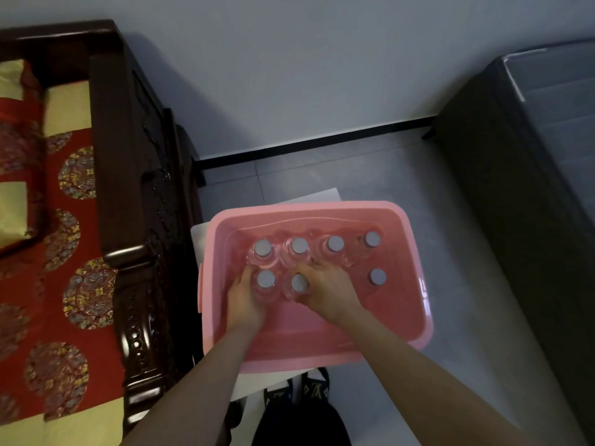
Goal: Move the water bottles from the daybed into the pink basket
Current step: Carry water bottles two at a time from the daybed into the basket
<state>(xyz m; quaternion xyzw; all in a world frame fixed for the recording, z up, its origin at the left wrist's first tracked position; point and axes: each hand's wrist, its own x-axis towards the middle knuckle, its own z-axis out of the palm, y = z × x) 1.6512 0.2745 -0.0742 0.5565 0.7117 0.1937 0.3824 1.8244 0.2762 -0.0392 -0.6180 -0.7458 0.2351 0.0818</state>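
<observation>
The dark carved-wood daybed (pixel 135 201) runs off the left edge. Clear plastic bottle bodies (pixel 267 292) blur together below grey caps; both hands' fingertips hide behind them.

**Both hands low, side by side**

Two bare forearms reach forward and converge. The left hand (pixel 245 300) is cupped, fingers curled, thumb side inward. The right hand (pixel 325 289) lies just beside it, palm down, fingers bent, knuckles raised.
</observation>
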